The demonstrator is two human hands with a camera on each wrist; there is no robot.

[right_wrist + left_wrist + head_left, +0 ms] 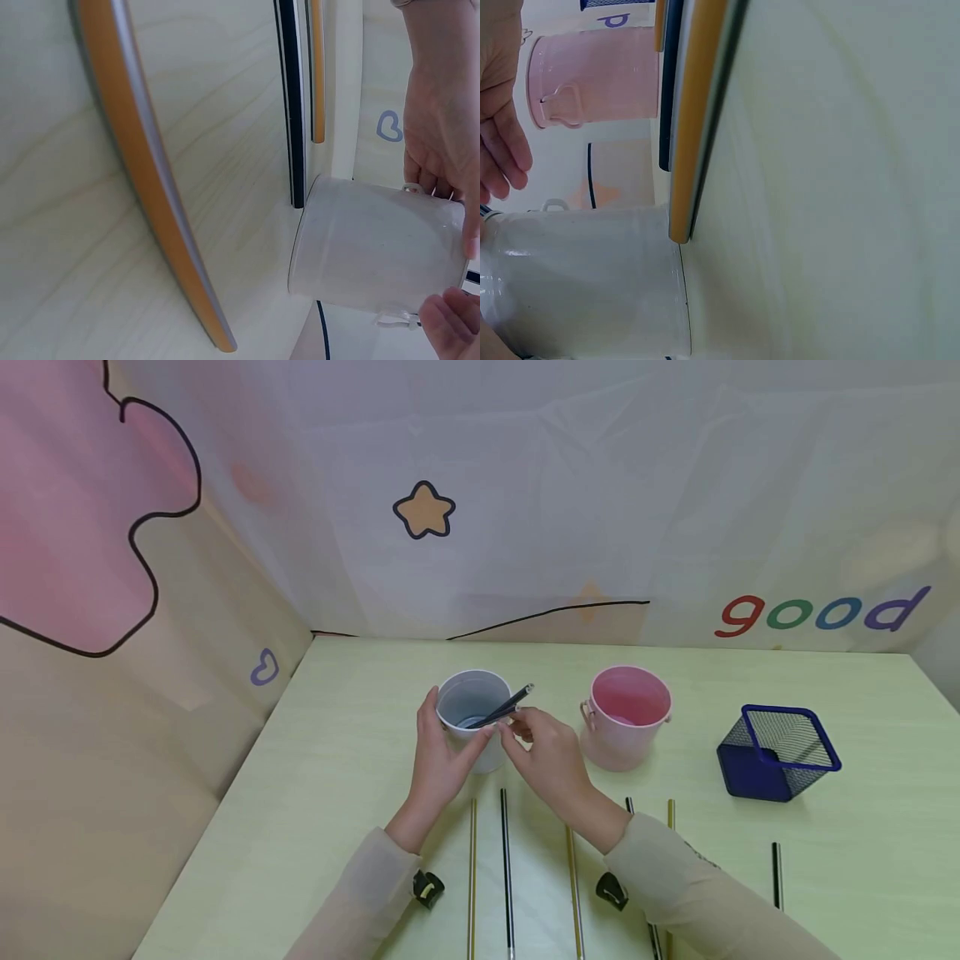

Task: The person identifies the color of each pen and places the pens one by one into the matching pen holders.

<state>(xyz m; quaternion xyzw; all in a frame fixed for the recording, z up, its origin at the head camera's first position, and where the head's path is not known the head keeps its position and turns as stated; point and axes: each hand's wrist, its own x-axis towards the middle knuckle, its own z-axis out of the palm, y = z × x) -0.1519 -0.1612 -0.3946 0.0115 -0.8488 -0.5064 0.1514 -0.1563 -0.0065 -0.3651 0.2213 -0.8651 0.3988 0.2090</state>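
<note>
A white bucket (480, 758) stands upright on the table, its inside greyish. My left hand (438, 756) grips it at the left, with the thumb across the front near the rim. Two black pencils (512, 702) lean inside, their ends poking over the right rim. At that rim my right hand (551, 760) seems to pinch the end of the lower pencil between thumb and forefinger; the contact is partly hidden. Its other fingers (510, 150) are loosely bent, away from the bucket wall. The right wrist view shows the bucket's side (367, 247) between both hands.
To the right stand a pink bucket (626, 739) with a side handle and a blue mesh pen holder (780, 768). Several gold and black pencils lie in front, among them a gold pencil (472, 868) and a black pencil (506, 860) under the arms. A fabric backdrop (525, 527) rises behind the table.
</note>
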